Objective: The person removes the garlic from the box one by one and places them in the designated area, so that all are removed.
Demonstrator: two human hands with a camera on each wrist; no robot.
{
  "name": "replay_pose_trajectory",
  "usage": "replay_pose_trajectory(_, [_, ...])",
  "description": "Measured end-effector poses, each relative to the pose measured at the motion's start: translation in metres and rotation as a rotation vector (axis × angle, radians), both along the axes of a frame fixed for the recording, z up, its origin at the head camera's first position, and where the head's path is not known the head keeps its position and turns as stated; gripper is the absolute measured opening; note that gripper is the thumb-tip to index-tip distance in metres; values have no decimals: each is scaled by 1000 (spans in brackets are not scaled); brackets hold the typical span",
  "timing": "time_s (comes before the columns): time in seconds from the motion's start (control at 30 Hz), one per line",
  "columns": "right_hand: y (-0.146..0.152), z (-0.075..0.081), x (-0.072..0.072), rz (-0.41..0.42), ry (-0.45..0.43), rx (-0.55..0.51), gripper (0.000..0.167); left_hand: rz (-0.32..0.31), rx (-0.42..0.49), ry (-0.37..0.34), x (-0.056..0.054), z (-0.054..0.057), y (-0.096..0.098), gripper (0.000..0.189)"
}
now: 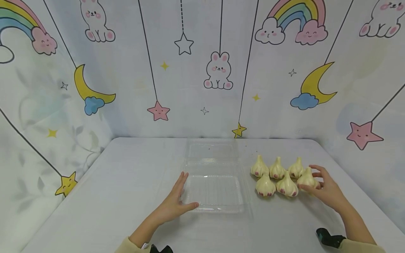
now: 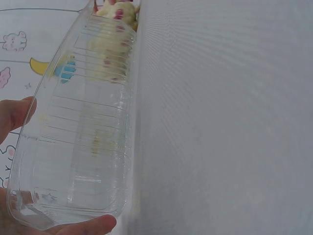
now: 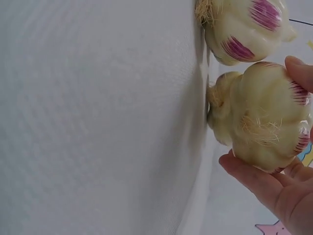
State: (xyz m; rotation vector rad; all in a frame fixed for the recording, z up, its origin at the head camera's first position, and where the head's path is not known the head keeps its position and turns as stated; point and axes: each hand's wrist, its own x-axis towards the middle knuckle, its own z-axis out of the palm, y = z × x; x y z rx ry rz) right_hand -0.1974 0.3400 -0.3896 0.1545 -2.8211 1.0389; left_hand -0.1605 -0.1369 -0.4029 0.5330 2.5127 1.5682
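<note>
My right hand [image 1: 327, 188] pinches a garlic bulb [image 1: 307, 179] between thumb and fingers, at the right end of the front row. In the right wrist view that bulb [image 3: 266, 117] is tilted, its root tuft facing the camera. Beside it sits another garlic bulb [image 3: 244, 29] with purple streaks. My left hand [image 1: 174, 203] touches the near left corner of a clear plastic container [image 1: 215, 191], fingers extended along its side and thumb spread along its front. Seen from the left wrist, the ribbed wall of the container [image 2: 83, 142] lies between thumb and fingers.
More garlic bulbs [image 1: 265, 184] stand close together in two rows right of the container. The container's hinged lid [image 1: 210, 149] lies folded back, away from me. A white-covered table [image 1: 136, 168] meets a patterned backdrop [image 1: 190, 84] behind.
</note>
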Motion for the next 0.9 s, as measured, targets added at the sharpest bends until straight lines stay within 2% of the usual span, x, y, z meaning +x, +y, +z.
replay_pose_trajectory(0.43, [3, -5, -4, 29, -66, 17, 86, 5, 0, -2, -1, -3, 0, 95])
replay_pose_trajectory(0.9, [0, -3, 0, 45, -116, -15, 90, -3, -10, 11, -2, -5, -1, 96])
